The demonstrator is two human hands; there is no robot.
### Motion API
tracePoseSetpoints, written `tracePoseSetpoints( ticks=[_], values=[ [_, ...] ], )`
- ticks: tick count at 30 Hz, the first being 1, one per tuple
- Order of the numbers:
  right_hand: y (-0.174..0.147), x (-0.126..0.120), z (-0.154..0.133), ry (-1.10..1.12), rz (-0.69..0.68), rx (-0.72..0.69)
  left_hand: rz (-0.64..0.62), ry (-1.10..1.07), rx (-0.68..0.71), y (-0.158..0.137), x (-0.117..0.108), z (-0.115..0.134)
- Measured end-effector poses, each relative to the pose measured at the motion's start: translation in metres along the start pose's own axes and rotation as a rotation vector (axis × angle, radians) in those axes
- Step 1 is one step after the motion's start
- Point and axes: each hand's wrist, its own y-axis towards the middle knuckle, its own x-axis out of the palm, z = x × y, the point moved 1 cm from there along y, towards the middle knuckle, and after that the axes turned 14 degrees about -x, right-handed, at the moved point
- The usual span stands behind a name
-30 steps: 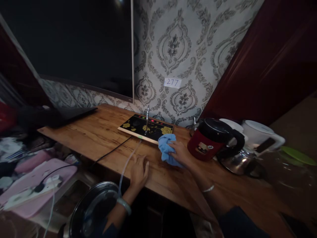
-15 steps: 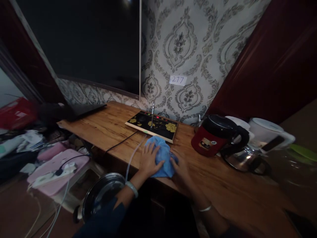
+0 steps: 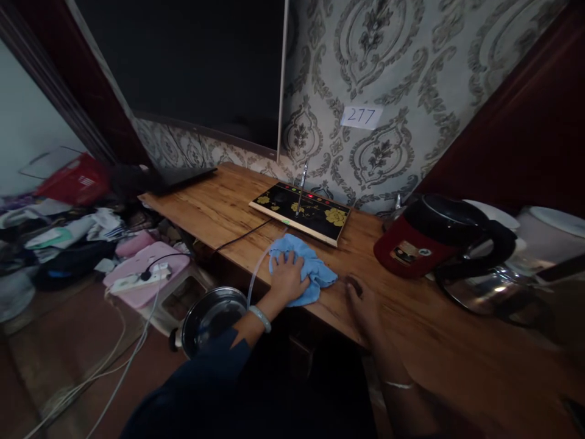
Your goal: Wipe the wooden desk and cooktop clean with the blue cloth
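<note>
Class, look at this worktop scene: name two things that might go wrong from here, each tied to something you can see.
1. The left hand presses the blue cloth flat right beside the thin clear tube and the black cable; a wide stroke may snag them and tug the black flower-printed control panel, whose red lights glow.
2. The right hand rests near the red kettle with black lid; a careless sweep might knock it.

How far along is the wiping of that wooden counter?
Seemingly midway. The left hand presses the blue cloth flat on the wooden counter in front of the black tea tray; the right hand rests bare beside it. Dim light hides which boards are clean. The stretch by the red kettle seems untouched, though that is a guess.
</note>
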Motion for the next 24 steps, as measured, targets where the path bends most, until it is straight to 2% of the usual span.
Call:
tracePoseSetpoints(
  ticks=[3, 7, 12, 15, 17, 19, 22, 24],
  values=[
    [0.001, -0.001, 0.0, -0.019, -0.004, -0.02, 0.014, 0.037, -0.017, -0.011, -0.005, -0.012],
    [0.001, 0.0, 0.001, -0.039, -0.024, -0.023, 0.027, 0.027, 0.05, -0.026, -0.01, -0.027],
    [0.0, 0.0, 0.0, -0.044, -0.031, -0.028, 0.021, -0.222, 0.096, -0.045, -0.037, -0.049],
    [0.001, 0.0, 0.0, -0.069, -0.045, -0.039, 0.212, -0.344, 0.029, -0.041, -0.062, -0.067],
    [0.001, 0.001, 0.0, -0.091, -0.052, -0.051, 0.351, -0.327, -0.03, -0.031, -0.068, -0.079],
    [0.001, 0.002, 0.001, -0.097, -0.047, -0.056, 0.368, -0.254, -0.065, -0.019, -0.061, -0.088],
    [0.001, 0.004, 0.003, -0.093, -0.046, -0.057, 0.228, -0.095, -0.086, -0.007, -0.034, -0.094],
    [0.002, 0.005, 0.003, -0.082, -0.05, -0.049, 0.212, -0.029, -0.086, -0.007, -0.019, -0.097]
  ],
)
